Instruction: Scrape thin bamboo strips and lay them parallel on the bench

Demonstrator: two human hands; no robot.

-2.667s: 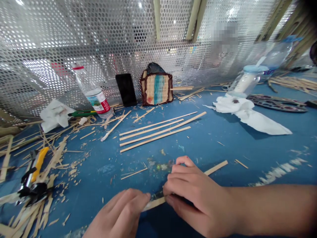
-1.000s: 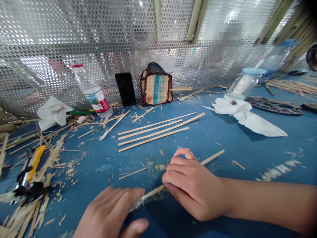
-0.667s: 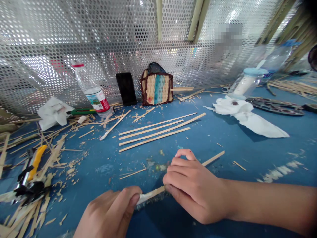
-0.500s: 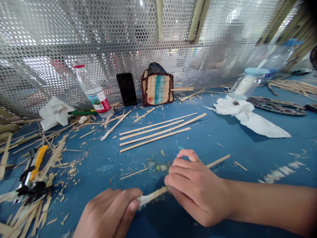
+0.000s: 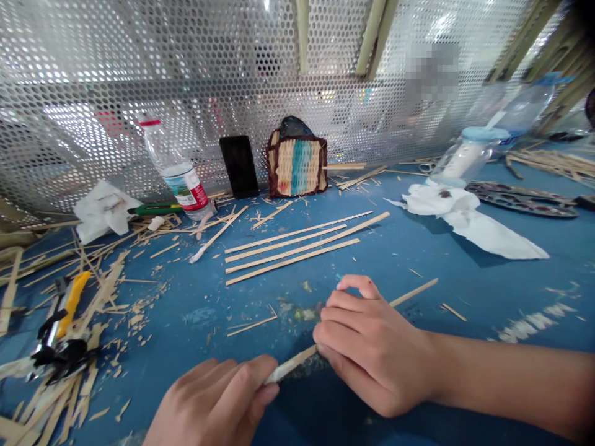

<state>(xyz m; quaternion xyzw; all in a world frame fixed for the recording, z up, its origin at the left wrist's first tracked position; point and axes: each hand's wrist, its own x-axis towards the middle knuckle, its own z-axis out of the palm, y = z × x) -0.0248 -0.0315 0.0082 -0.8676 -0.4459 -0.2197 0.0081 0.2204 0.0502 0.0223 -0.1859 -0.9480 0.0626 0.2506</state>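
Observation:
Between my two hands runs a thin bamboo strip (image 5: 304, 356), slanting up to the right over the blue table (image 5: 186, 371). My left hand (image 5: 216, 399) is closed on its near end, where a whitish covering shows at the fingertips; I cannot tell what it is. My right hand (image 5: 372, 344) pinches the strip farther along, thumb underneath and the upper fingers loosely curled. The strip's far end pokes out beyond that hand. Just past the hands lie several bamboo strips (image 5: 297, 246), roughly parallel, and a short splinter (image 5: 253, 325).
At left, a yellow-handled tool (image 5: 72, 303) lies among bamboo scraps. Along the perforated metal screen (image 5: 186, 56) stand a water bottle (image 5: 179, 176), a phone (image 5: 238, 166) and a small woven piece (image 5: 297, 166). Crumpled tissue (image 5: 488, 229), a lidded cup (image 5: 469, 158) and a dark palette (image 5: 520, 201) are at right.
Both hands have shifted slightly to the right with the strip. Its far end has risen a little in view, and the left fingertips sit a bit closer to my right hand.

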